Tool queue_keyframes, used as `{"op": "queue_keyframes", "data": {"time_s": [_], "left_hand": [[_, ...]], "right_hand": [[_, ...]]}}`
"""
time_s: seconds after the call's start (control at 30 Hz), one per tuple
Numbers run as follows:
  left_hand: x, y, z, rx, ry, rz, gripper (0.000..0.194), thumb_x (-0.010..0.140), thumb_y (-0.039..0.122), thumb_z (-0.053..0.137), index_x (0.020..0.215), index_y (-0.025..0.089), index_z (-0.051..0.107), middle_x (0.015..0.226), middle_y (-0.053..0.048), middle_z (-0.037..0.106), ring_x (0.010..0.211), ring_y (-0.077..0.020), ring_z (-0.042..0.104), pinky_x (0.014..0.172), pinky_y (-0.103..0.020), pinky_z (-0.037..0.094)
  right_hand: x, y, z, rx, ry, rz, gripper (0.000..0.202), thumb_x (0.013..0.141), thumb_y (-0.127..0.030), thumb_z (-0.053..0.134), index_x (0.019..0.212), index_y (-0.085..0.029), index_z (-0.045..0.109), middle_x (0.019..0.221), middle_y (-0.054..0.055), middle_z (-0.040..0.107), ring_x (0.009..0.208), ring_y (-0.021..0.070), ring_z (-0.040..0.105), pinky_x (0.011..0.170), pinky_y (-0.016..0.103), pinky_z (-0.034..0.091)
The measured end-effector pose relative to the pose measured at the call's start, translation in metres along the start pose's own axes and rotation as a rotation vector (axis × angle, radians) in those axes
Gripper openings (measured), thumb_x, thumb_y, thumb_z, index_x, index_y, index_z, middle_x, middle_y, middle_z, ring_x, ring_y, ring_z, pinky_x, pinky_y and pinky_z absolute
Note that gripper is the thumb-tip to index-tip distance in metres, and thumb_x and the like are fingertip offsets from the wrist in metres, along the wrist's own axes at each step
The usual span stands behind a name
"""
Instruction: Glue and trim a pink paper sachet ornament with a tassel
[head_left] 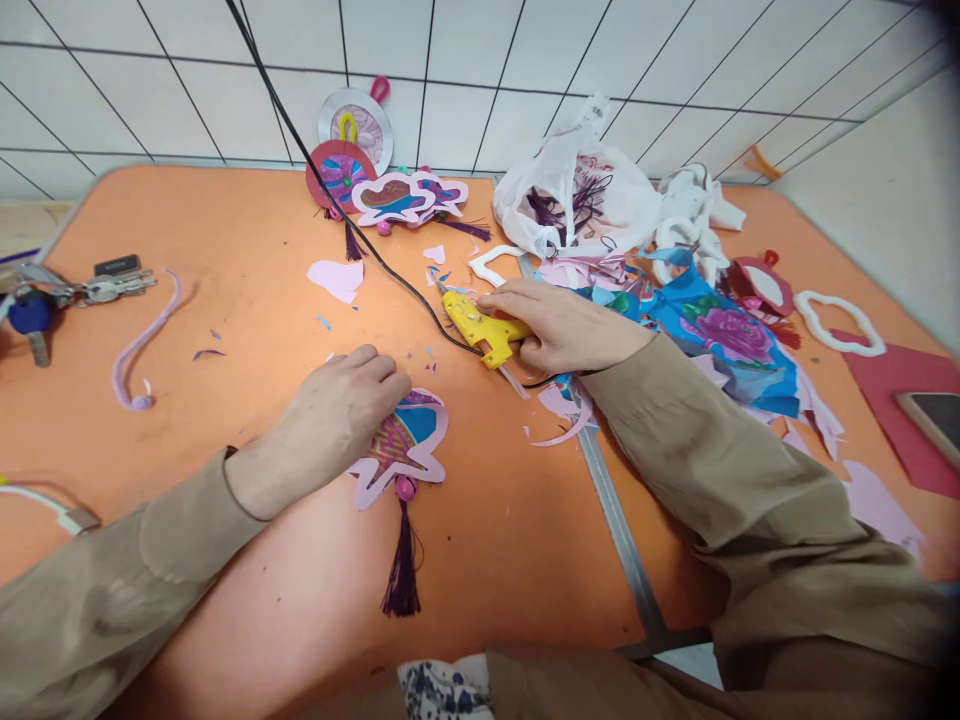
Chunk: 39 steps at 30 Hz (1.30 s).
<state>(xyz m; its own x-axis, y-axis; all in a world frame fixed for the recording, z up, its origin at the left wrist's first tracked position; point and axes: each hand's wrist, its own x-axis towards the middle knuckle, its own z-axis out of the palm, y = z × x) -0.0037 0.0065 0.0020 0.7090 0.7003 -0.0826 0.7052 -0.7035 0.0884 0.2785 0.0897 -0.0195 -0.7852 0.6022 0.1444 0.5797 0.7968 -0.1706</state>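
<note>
A yellow glue gun lies low over the middle of the table, its nozzle pointing to the far left. My right hand is closed round its handle, with a glue stick sticking out at the rear. Under the curled fingers of my left hand is a fabric tassel ornament with a scalloped pink border. A pink bead and a dark purple tassel hang from its near edge. My left hand covers the ornament's left part, and its fingertips are partly hidden.
Finished-looking ornaments lean by the tiled wall. A white plastic bag, blue floral fabric and pink scraps crowd the right. A black cord crosses the table from above. Keys and a lilac fuzzy strip lie left.
</note>
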Motion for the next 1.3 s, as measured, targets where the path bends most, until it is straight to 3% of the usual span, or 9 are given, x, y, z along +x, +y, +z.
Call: {"op": "queue_keyframes", "data": {"time_s": [0.1, 0.23, 0.33, 0.4, 0.57, 0.9, 1.3], "left_hand": [[0.000, -0.001, 0.001, 0.008, 0.022, 0.007, 0.015, 0.087, 0.009, 0.049, 0.077, 0.016, 0.058, 0.081, -0.008, 0.062, 0.074, -0.0218, 0.050, 0.063, -0.033, 0.042], [-0.001, 0.000, 0.001, 0.013, 0.035, 0.012, 0.016, 0.086, 0.008, 0.048, 0.078, 0.016, 0.059, 0.080, -0.008, 0.062, 0.074, -0.0216, 0.050, 0.063, -0.032, 0.042], [-0.001, 0.001, 0.002, 0.009, 0.046, 0.002, 0.017, 0.087, 0.008, 0.047, 0.077, 0.016, 0.058, 0.078, -0.007, 0.061, 0.074, -0.0217, 0.051, 0.062, -0.033, 0.041], [-0.001, 0.000, 0.004, 0.003, 0.061, 0.000, 0.016, 0.087, 0.009, 0.048, 0.076, 0.016, 0.058, 0.078, -0.007, 0.061, 0.073, -0.0214, 0.051, 0.061, -0.033, 0.040], [0.000, -0.002, 0.008, -0.005, 0.086, -0.005, 0.014, 0.086, 0.007, 0.048, 0.080, 0.016, 0.059, 0.079, -0.006, 0.061, 0.075, -0.0218, 0.052, 0.062, -0.033, 0.041], [-0.002, -0.001, 0.007, -0.060, 0.060, -0.031, 0.024, 0.089, 0.008, 0.046, 0.109, 0.014, 0.058, 0.095, -0.009, 0.064, 0.089, -0.0247, 0.055, 0.073, -0.035, 0.046], [-0.002, 0.001, 0.001, -0.071, 0.042, -0.030, 0.016, 0.088, 0.008, 0.044, 0.096, 0.016, 0.057, 0.102, -0.009, 0.058, 0.086, -0.0230, 0.054, 0.068, -0.033, 0.045]], "right_hand": [[0.001, -0.013, -0.004, -0.097, 0.169, 0.037, 0.036, 0.068, -0.006, 0.054, 0.100, -0.020, 0.060, 0.107, 0.013, 0.064, 0.099, 0.0313, 0.059, 0.079, 0.044, 0.047], [0.003, -0.060, -0.005, -0.011, 0.367, -0.018, 0.016, 0.085, -0.011, 0.048, 0.091, -0.018, 0.061, 0.095, 0.011, 0.068, 0.091, 0.0222, 0.062, 0.076, 0.035, 0.050], [0.004, -0.091, 0.005, -0.033, 0.327, -0.267, 0.020, 0.085, -0.009, 0.046, 0.088, -0.017, 0.063, 0.088, 0.007, 0.071, 0.080, 0.0186, 0.061, 0.067, 0.032, 0.048], [0.003, -0.101, 0.014, -0.090, 0.303, -0.356, 0.021, 0.087, -0.010, 0.046, 0.078, -0.017, 0.064, 0.081, 0.005, 0.070, 0.073, 0.0173, 0.057, 0.062, 0.031, 0.044], [0.002, -0.103, 0.028, -0.145, 0.394, -0.391, 0.027, 0.087, -0.011, 0.050, 0.063, -0.017, 0.061, 0.070, 0.004, 0.067, 0.062, 0.0152, 0.049, 0.055, 0.029, 0.037], [0.001, -0.102, 0.039, -0.082, 0.391, -0.334, 0.027, 0.083, -0.008, 0.045, 0.067, -0.017, 0.063, 0.074, 0.005, 0.070, 0.062, 0.0156, 0.050, 0.057, 0.029, 0.042], [0.001, -0.101, 0.040, -0.011, 0.351, -0.281, 0.023, 0.080, -0.006, 0.045, 0.075, -0.015, 0.065, 0.078, 0.005, 0.071, 0.066, 0.0160, 0.057, 0.059, 0.029, 0.046]]}}
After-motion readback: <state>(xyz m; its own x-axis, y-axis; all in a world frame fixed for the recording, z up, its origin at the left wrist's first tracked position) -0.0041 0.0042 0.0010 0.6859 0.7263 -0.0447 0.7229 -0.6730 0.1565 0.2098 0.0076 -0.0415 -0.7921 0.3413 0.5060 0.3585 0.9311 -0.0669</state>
